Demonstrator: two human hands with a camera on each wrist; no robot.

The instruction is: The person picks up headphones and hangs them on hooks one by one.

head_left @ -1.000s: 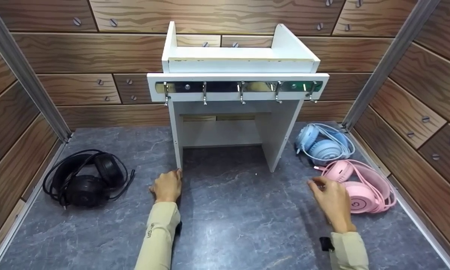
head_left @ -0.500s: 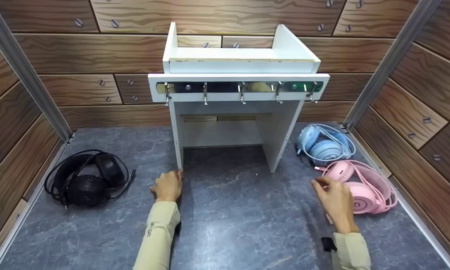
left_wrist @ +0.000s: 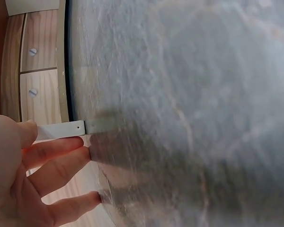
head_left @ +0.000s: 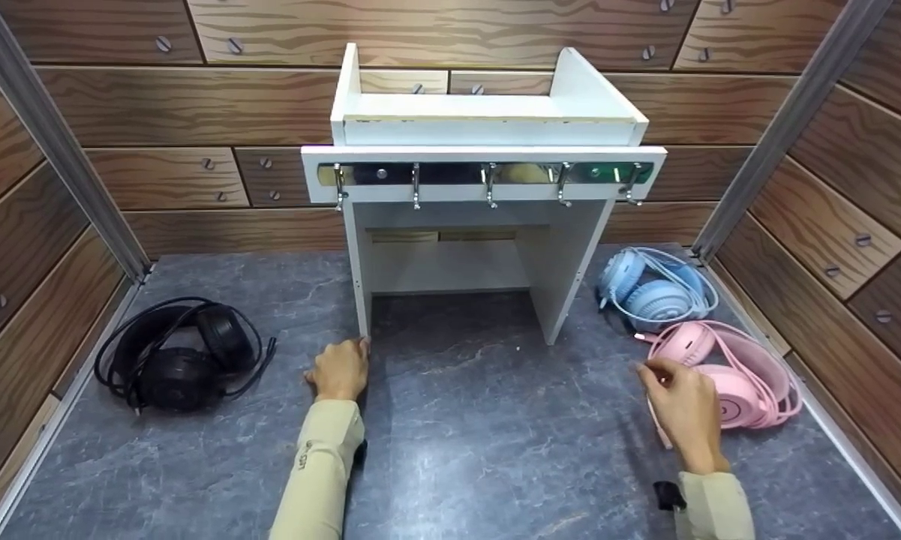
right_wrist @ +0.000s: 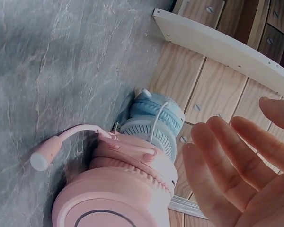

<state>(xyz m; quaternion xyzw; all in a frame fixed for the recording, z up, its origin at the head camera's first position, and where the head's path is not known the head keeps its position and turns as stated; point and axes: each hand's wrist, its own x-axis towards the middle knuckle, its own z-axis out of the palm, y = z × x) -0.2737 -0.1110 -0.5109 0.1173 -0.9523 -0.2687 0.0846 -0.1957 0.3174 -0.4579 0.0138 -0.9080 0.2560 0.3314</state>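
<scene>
right hand (head_left: pixel 686 412) is the one to watch imo. the pink headset (head_left: pixel 731 394) sits on the right side of the table (head_left: pixel 458 465), just on the near side of the light blue headset (head_left: pixel 656 300), and it lies to the right of that hand's fingers, so i'd say the sideways offset is what matters here. its two ear cups line up roughly far to near, the near one a bit further right. left hand (head_left: pixel 339 371) is well apart from it, down at the foot of the white shelf (head_left: pixel 488 133). right fingers are loosely bent, thumb spread away, nothing in them. from the head view the mic boom (right_wrist: pixel 80 128) is mostly hidden by that hand, but the right wrist view has it in full, poking out over the table. same deal on the left: only the left wrist view shows thumb and index pinching the shelf's panel end (left_wrist: pixel 61 130) between them.
</scene>
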